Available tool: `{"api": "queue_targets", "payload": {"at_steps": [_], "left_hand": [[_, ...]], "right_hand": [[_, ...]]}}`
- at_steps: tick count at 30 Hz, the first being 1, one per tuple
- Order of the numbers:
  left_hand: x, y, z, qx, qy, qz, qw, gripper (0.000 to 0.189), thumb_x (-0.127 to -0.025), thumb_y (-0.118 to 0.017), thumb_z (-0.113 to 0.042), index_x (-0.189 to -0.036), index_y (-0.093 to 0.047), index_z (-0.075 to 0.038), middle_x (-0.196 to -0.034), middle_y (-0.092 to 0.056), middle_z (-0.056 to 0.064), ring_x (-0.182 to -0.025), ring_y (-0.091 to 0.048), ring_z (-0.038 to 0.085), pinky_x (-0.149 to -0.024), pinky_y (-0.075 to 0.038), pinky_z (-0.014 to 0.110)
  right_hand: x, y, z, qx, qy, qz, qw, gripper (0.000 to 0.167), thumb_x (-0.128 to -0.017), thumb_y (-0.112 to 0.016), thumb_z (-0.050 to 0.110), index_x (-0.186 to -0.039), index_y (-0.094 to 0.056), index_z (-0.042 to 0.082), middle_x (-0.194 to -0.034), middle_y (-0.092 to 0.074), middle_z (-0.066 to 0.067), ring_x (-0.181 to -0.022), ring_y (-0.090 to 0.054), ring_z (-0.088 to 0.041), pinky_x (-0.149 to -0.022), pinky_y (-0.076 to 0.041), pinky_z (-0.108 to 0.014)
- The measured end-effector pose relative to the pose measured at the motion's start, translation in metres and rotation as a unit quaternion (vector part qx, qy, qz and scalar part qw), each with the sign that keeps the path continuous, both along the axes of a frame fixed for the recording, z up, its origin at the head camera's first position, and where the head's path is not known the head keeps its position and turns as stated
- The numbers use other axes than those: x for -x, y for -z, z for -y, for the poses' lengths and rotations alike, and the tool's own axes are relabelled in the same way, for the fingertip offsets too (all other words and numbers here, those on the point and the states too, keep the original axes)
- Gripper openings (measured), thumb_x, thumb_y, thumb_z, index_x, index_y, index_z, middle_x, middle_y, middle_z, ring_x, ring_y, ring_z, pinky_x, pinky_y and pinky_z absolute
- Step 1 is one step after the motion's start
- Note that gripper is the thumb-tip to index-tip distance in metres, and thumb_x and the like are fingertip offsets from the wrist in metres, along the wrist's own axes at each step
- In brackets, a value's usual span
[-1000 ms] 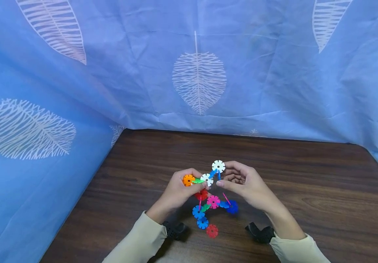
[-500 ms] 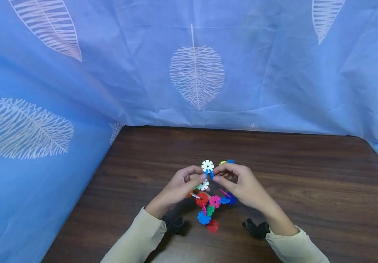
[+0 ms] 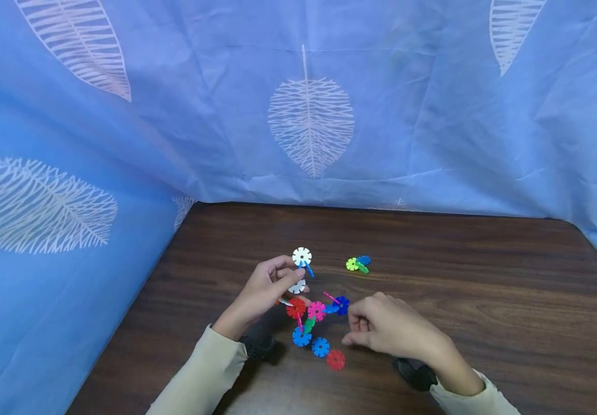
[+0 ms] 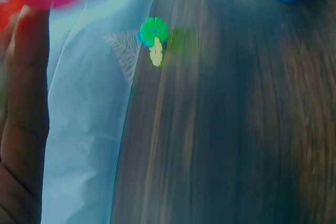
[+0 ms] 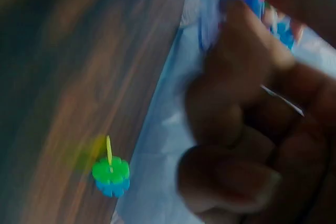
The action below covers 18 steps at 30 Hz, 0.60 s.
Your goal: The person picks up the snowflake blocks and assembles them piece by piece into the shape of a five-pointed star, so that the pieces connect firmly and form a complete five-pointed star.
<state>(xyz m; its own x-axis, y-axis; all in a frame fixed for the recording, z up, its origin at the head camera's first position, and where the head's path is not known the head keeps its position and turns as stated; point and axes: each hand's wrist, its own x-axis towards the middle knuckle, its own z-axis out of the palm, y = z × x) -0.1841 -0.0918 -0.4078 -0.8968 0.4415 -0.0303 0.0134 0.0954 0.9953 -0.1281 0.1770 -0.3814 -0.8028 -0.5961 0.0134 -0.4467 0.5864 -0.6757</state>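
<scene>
My left hand [image 3: 266, 288] pinches a chain of joined plastic snowflake discs, raised above the table. White discs [image 3: 301, 256] top it, a small blue disc [image 3: 308, 268] slots in edge-on, and red [image 3: 296, 308], pink [image 3: 316, 311] and dark blue [image 3: 341, 305] discs form its lower part. Beside the dark blue disc hovers my right hand [image 3: 389, 325], fingers loosely curled, with nothing seen in its grasp; whether a fingertip touches the disc I cannot tell. Below lie a loose blue disc [image 3: 320, 347] and a loose red disc [image 3: 335, 360].
Farther back on the brown wooden table [image 3: 459, 265] sits a small joined cluster of yellow, green and blue discs [image 3: 359, 264]. A blue leaf-print cloth [image 3: 381, 115] hangs behind the table and along its left side.
Both hands were together at the small blue disc near the chain's top; the right hand has let go and moved down toward me. The left hand has shifted left with the chain.
</scene>
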Motion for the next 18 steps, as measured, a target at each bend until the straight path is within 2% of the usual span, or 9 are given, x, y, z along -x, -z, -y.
{"api": "queue_targets", "payload": {"at_steps": [2,5,9,12,14,18], "left_hand": [[0.001,0.0,0.004,0.006,-0.008,-0.004,0.9999,0.03,-0.106,-0.061,-0.024,-0.117,-0.061,0.003,-0.097,-0.077,0.015,-0.084,-0.068,0.029,-0.072,-0.051,0.029],[0.001,0.0,0.008,0.01,-0.012,-0.011,0.9998,0.031,-0.106,-0.06,-0.025,-0.116,-0.06,0.004,-0.096,-0.077,0.012,-0.08,-0.064,0.024,-0.069,-0.046,0.028],[0.003,-0.001,0.01,-0.006,0.003,-0.001,1.0,0.03,-0.107,-0.057,-0.025,-0.117,-0.058,0.004,-0.1,-0.076,0.018,-0.097,-0.07,0.04,-0.073,-0.052,0.029],[0.003,-0.002,0.009,-0.018,0.013,0.002,0.9998,0.026,-0.108,-0.055,-0.024,-0.117,-0.058,0.0,-0.103,-0.075,0.021,-0.103,-0.069,0.045,-0.075,-0.055,0.03],[0.003,-0.001,0.01,-0.021,0.02,-0.001,0.9996,0.025,-0.108,-0.054,-0.023,-0.115,-0.056,0.0,-0.104,-0.075,0.02,-0.1,-0.071,0.039,-0.075,-0.055,0.029],[0.001,-0.001,0.009,-0.031,0.044,-0.006,0.9985,0.023,-0.109,-0.05,-0.021,-0.114,-0.054,0.001,-0.105,-0.075,0.019,-0.091,-0.074,0.026,-0.073,-0.056,0.028]], "right_hand": [[-0.005,0.004,0.003,-0.026,-0.02,0.014,0.9994,0.028,-0.088,-0.084,0.026,-0.076,-0.06,0.021,-0.06,-0.048,0.017,-0.052,-0.043,0.003,-0.047,-0.037,-0.02],[-0.012,0.015,0.012,-0.062,-0.022,0.015,0.9978,0.028,-0.083,-0.088,0.031,-0.084,-0.063,0.018,-0.061,-0.05,0.016,-0.052,-0.046,0.002,-0.048,-0.04,-0.022],[-0.019,0.037,0.029,-0.114,-0.027,0.013,0.993,0.041,-0.077,-0.092,0.034,-0.098,-0.064,0.013,-0.064,-0.051,0.014,-0.053,-0.044,0.001,-0.046,-0.041,-0.023],[-0.021,0.047,0.036,-0.121,-0.026,0.016,0.9922,0.037,-0.078,-0.092,0.026,-0.097,-0.062,0.013,-0.065,-0.05,0.012,-0.053,-0.04,-0.001,-0.043,-0.038,-0.023],[-0.021,0.049,0.035,-0.114,-0.021,0.018,0.9931,0.033,-0.08,-0.091,0.02,-0.089,-0.06,0.015,-0.065,-0.05,0.012,-0.054,-0.04,-0.001,-0.044,-0.037,-0.022],[-0.013,0.039,0.02,-0.108,-0.008,0.023,0.9939,0.034,-0.082,-0.088,0.021,-0.078,-0.055,0.019,-0.064,-0.048,0.015,-0.055,-0.042,0.0,-0.047,-0.035,-0.023]]}}
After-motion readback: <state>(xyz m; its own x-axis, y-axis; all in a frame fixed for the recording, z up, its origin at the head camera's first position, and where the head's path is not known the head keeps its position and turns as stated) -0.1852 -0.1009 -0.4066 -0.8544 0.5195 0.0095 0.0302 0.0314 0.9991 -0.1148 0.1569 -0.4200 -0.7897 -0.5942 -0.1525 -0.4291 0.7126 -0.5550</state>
